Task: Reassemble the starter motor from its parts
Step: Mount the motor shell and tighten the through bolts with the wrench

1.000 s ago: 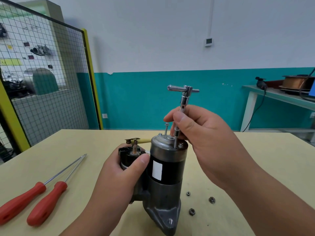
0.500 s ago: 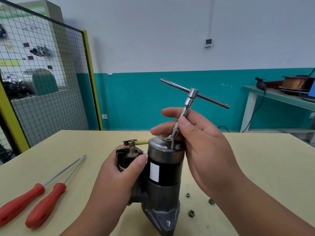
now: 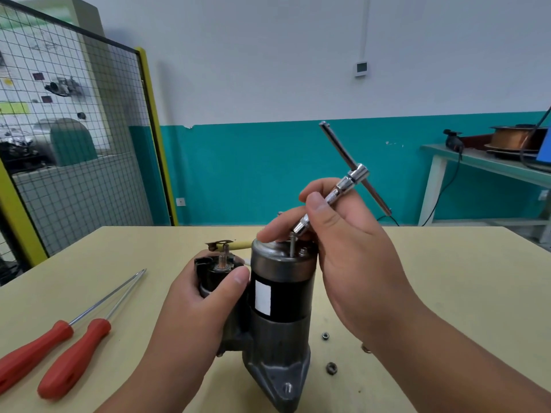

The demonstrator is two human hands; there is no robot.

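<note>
Left hand grips starter motor; right hand pinches T-handle socket wrench, tilted on through-bolt. Likely tightening; next straighten, spin.

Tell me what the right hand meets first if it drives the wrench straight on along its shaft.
The right hand aims the T-handle wrench down-left; its socket tip would first meet the stud standing on the starter motor's end cap. It may already touch; depth is unclear.
</note>
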